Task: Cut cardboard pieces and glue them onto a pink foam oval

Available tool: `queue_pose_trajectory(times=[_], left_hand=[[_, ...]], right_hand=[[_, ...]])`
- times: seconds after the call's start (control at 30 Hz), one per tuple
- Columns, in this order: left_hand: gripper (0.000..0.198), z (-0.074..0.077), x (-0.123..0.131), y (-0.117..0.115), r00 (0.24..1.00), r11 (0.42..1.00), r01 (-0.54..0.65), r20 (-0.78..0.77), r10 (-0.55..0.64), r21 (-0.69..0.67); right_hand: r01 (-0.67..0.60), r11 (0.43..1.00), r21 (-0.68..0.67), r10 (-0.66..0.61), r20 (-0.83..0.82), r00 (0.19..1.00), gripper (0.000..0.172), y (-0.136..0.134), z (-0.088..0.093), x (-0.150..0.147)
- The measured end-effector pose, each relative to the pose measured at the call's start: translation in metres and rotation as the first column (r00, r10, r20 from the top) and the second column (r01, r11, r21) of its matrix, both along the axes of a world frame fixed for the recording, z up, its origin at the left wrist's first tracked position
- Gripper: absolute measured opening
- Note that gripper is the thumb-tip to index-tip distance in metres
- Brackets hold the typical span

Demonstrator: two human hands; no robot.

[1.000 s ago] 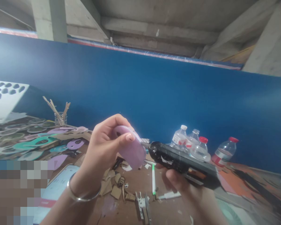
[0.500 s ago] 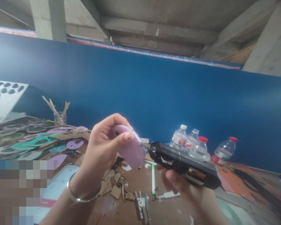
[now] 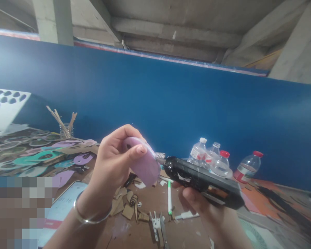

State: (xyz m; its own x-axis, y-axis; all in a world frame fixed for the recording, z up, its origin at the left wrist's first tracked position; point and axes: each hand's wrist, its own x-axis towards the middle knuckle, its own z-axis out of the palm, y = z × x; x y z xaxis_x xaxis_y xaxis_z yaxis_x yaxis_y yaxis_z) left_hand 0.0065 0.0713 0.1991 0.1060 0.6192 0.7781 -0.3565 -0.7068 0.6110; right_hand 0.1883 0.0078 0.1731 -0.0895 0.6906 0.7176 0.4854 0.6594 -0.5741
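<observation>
Head view: I note left hand (image 3: 116, 157) pinching purple piece (image 3: 146, 170), right hand (image 3: 211, 211) gripping black tool (image 3: 202, 180); loose pinch might let metal tip (image 3: 160, 160) skid.

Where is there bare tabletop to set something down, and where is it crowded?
Two small, mostly bare patches of table: one between the cardboard scraps and the green-and-white marker, another between the silver tool and the right forearm. It is crowded at left, where coloured cutouts overlap, and at back right, where bottles stand.
</observation>
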Motion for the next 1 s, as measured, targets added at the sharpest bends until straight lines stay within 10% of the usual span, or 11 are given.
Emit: queue_pose_trajectory(times=[1.0], left_hand=[[0.011,-0.0028,-0.0063,0.0013,0.992,0.987,-0.120,0.049,0.115,0.108]], right_hand=[[-0.073,0.995,-0.067,0.075,0.015,0.997,0.023,-0.0015,0.0037,0.0005]])
